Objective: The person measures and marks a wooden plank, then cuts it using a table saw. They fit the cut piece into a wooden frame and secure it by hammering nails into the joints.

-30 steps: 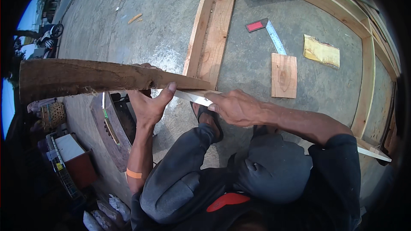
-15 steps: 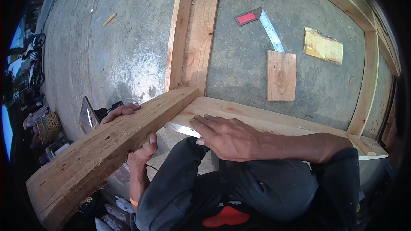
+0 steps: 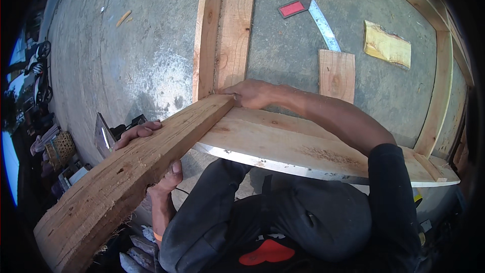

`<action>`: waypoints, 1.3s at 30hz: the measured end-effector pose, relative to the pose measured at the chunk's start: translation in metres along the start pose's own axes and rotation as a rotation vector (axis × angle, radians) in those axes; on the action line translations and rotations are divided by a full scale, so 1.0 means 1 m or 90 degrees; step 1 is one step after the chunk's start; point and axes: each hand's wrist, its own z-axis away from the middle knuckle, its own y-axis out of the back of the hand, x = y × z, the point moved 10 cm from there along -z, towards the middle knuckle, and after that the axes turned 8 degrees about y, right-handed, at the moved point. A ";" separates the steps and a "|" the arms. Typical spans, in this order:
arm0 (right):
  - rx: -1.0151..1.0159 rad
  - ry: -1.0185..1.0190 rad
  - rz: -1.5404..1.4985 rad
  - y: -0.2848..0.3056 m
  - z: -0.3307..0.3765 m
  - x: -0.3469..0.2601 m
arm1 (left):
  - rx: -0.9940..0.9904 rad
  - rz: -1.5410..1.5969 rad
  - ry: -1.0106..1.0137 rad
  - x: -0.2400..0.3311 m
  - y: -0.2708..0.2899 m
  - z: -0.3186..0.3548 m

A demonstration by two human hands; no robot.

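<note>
A thick, rough wooden beam (image 3: 126, 172) runs slantwise from the lower left to the corner of a wooden frame. My left hand (image 3: 137, 134) grips it near the middle, fingers over the far side and thumb at the near side. At the beam's far end, my right hand (image 3: 251, 94) is closed around the end corner; some of its fingertips are hidden. Beneath that end lies a frame board (image 3: 283, 144) with a pale front edge. Another frame piece (image 3: 235, 30), made of boards at an angle, leads away from the same corner.
A try square (image 3: 323, 25) with a red and dark handle lies on the concrete beside a short board (image 3: 337, 73) and a yellowish wood offcut (image 3: 387, 44). The frame's right side (image 3: 435, 91) rises beyond. At left are a woven basket (image 3: 60, 149) and a motorbike (image 3: 39, 71).
My right hand has moved from the near board, up and away, to the beam's far end, where it has taken hold. My left hand keeps its grip; the view has shifted slightly.
</note>
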 end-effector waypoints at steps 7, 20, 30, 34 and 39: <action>0.025 0.030 -0.008 -0.039 -0.010 0.007 | -0.014 -0.007 -0.012 -0.001 0.005 0.001; 0.024 -0.133 0.036 -0.022 0.022 -0.016 | -0.013 0.049 -0.055 -0.002 0.009 0.003; 0.258 0.130 -0.095 0.029 0.078 -0.131 | -0.023 0.051 -0.042 -0.002 0.004 0.001; 0.320 0.256 0.013 0.022 0.085 -0.164 | -0.042 0.018 -0.052 0.000 0.004 0.001; 0.386 0.304 0.067 0.020 0.092 -0.168 | -0.064 -0.005 -0.062 0.005 -0.002 0.000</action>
